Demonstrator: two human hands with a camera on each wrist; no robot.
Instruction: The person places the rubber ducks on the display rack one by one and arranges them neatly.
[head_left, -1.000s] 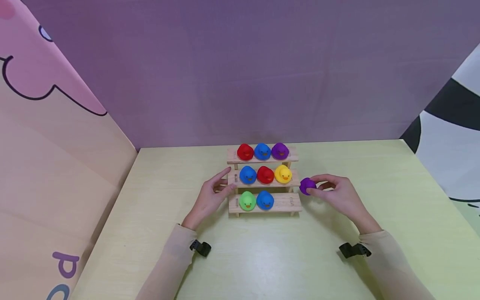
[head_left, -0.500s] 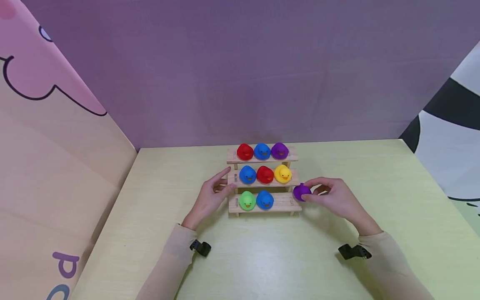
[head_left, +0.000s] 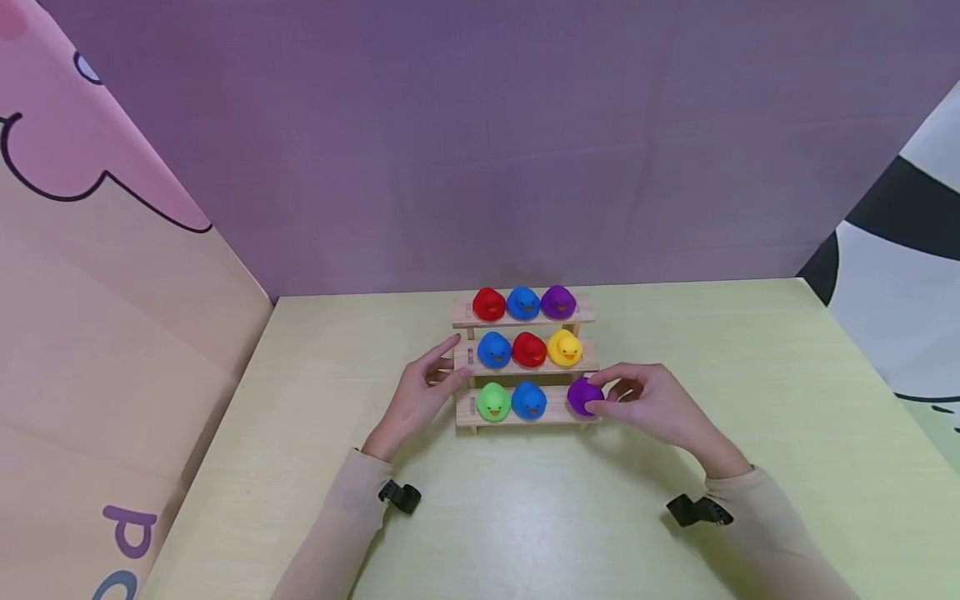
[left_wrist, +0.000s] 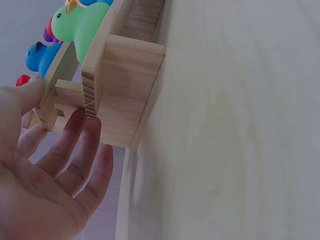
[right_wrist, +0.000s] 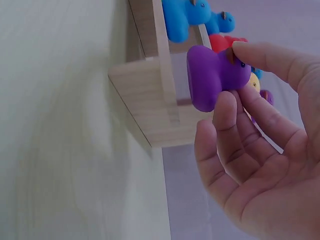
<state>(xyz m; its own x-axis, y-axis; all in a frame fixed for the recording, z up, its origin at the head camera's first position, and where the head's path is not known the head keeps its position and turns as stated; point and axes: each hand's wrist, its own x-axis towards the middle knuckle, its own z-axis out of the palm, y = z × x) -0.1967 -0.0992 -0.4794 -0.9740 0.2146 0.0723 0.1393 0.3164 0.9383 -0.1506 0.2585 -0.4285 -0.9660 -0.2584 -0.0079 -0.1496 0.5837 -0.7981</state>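
Note:
A three-tier wooden stand (head_left: 557,414) on the table bears toy ducks. My right hand (head_left: 651,402) pinches a purple duck (right_wrist: 207,75) between thumb and fingers at the right end of the lowest tier. Whether its base touches the tier cannot be told. Left of it on that tier sit a green duck (head_left: 493,402) and a blue duck (head_left: 528,401), with a gap before the purple one. My left hand (head_left: 420,404) holds the stand's left end, thumb and index finger at the middle tier. In the left wrist view, other fingertips (left_wrist: 92,125) reach the lower tier's end.
On the middle tier stand a blue duck (head_left: 494,350), a red duck (head_left: 528,350) and a yellow duck (head_left: 565,348). The top tier bears red (head_left: 489,305), blue (head_left: 523,303) and purple (head_left: 558,302) ducks. A purple cloth wall (head_left: 525,150) rises behind the table (head_left: 510,517).
My right hand has carried the purple duck left and nearer to me, from beside the stand to over the lowest tier's right end. The left hand has stayed put.

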